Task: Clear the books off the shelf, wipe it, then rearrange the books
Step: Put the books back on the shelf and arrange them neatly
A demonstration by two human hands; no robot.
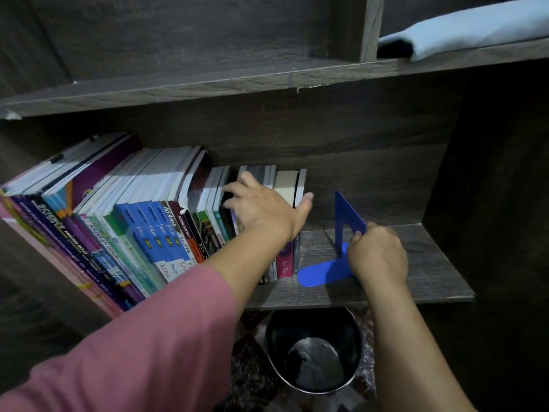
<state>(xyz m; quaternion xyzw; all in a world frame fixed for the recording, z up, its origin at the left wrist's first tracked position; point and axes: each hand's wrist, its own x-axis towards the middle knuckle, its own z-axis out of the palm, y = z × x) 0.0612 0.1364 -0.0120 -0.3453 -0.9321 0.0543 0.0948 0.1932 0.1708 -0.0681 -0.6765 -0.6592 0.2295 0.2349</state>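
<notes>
Here, left hand [264, 211] fingers grasping books [286, 180], right hand [378, 252] pinching blue bookend [346, 223]

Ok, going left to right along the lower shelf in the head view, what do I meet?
Leaning books → left hand gripping the last few → blue bookend → right hand holding it → bare shelf.

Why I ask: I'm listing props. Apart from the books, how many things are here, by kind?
Bookend: 1
Bin: 1
Cloth: 1
Total: 3, leaving out the books
</notes>
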